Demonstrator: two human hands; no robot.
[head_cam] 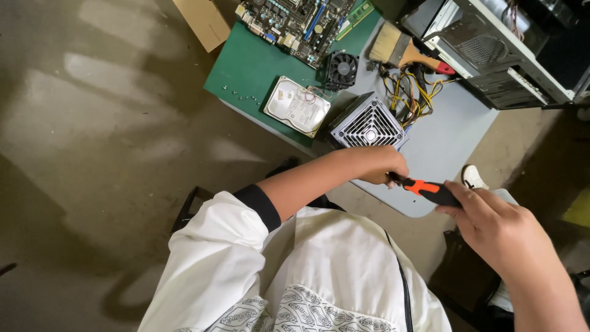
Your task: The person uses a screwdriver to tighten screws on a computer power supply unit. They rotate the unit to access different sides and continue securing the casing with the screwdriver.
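My right hand [491, 227] grips the orange and black handle of a screwdriver [430, 190]. Its shaft points left into my left hand [378, 165], which is closed around the tip end, just in front of a grey power supply unit [369, 126] with a round fan grille. The power supply stands on a grey table [448, 141], near its front edge. A bundle of yellow and black cables [413, 92] runs from its far side.
A hard drive [297, 106] lies on a green mat [246, 67], with small screws [241, 94] at the mat's left edge. Behind are a motherboard [298, 24], a small black fan [342, 67], a brush [399, 49], a cardboard box [203, 21] and an open computer case [504, 49].
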